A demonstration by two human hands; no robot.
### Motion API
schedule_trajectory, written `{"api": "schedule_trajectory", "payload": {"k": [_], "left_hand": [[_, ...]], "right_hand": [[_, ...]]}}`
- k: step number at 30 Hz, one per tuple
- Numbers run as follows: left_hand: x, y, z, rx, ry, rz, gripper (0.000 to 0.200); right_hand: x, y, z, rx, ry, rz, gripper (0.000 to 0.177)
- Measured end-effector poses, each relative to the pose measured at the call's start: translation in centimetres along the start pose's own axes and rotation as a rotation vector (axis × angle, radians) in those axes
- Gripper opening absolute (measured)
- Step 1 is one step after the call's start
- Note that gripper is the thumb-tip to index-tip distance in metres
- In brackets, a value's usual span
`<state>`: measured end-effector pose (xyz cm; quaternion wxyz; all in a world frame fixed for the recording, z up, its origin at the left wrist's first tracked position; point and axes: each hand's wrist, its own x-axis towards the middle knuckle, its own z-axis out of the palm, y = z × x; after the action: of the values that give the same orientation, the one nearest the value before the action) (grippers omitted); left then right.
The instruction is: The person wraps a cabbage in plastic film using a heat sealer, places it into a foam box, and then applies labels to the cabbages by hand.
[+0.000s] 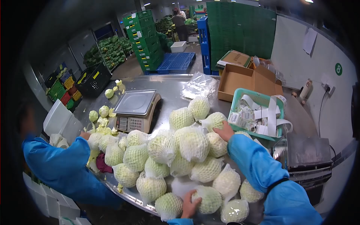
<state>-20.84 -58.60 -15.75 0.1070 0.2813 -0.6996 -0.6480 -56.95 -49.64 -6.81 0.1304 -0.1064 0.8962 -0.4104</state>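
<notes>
White netting [212, 195] wraps the lower-centre cabbage [208, 201] and the centre-right cabbage [213, 121], touched respectively by left hand [190, 205] and right hand [224, 132], fingers curved, grip unclear; broad, gentle support should suit both.

One head-worn camera (wide, dark-cornered) looks forward and down at the hands [224, 131] close by.

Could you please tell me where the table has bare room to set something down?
The table is bare behind the scale and between it and the plastic bags; its front is crowded with netted cabbages.
</notes>
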Motion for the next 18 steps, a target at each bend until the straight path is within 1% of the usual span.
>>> {"api": "schedule_trajectory", "payload": {"k": [1, 2, 3, 4, 5, 6, 7, 8, 9, 10, 11, 12, 14, 15, 16, 17, 18], "left_hand": [[-0.3, 2.9, -0.1, 0.251, -0.008, 0.21, 0.041], [-0.8, 5.5, -0.3, 0.504, -0.016, 0.416, 0.041], [-1.0, 7.3, -1.0, 0.407, -0.057, 0.189, 0.042], [0.2, 8.1, -2.3, 0.556, -0.003, 0.353, 0.049], [1.6, 12.4, -3.5, 0.255, -0.063, 0.059, 0.047], [4.3, 14.5, -4.3, 0.105, -0.067, 0.19, 0.04], [6.4, 17.0, -4.2, -0.155, 0.006, 0.159, 0.038], [9.3, 20.6, -3.5, -0.105, -0.03, 0.29, 0.035], [12.6, 24.1, -2.0, -0.083, -0.132, 0.329, 0.036], [16.9, 25.3, -0.1, 0.03, -0.252, 0.399, 0.039], [20.4, 27.1, 2.7, 0.06, -0.362, 0.391, 0.044], [25.0, 26.1, 5.5, 0.132, -0.435, 0.379, 0.055], [33.0, 22.3, 10.5, 0.483, -0.423, 0.24, 0.069], [36.2, 19.1, 12.5, 0.552, -0.448, 0.209, 0.075], [38.2, 17.3, 13.8, 0.622, -0.469, 0.177, 0.081], [38.3, 18.0, 14.4, 0.629, -0.469, 0.184, 0.081], [37.9, 19.0, 14.9, 0.63, -0.526, 0.129, 0.082]], "right_hand": [[1.6, 0.5, 0.8, 0.0, 0.001, -0.002, 0.075], [2.7, 1.3, 1.8, 0.017, 0.019, 0.072, 0.08], [3.6, 1.9, 2.6, 0.035, 0.038, 0.145, 0.086], [3.8, 2.1, 3.0, 0.037, 0.041, 0.148, 0.086], [3.2, 1.9, 3.3, 0.101, 0.054, 0.144, 0.089], [2.7, 1.8, 3.4, 0.163, 0.063, 0.144, 0.092], [2.5, 2.1, 3.5, 0.214, 0.076, 0.108, 0.094], [2.7, 2.4, 3.5, 0.214, 0.073, 0.123, 0.094], [2.7, 2.8, 3.4, 0.247, 0.073, 0.089, 0.094], [2.9, 3.3, 3.3, 0.286, 0.079, 0.051, 0.093], [3.3, 3.9, 3.3, 0.297, 0.088, 0.06, 0.093], [3.8, 4.7, 3.5, 0.363, 0.104, 0.033, 0.094], [4.8, 6.1, 3.9, 0.43, 0.134, 0.005, 0.094], [5.2, 6.7, 4.3, 0.489, 0.119, -0.028, 0.094], [5.6, 7.1, 4.7, 0.55, 0.102, -0.065, 0.094], [6.1, 7.6, 4.9, 0.683, 0.057, -0.086, 0.09], [6.3, 7.0, 4.3, 0.693, 0.067, -0.088, 0.09]]}}
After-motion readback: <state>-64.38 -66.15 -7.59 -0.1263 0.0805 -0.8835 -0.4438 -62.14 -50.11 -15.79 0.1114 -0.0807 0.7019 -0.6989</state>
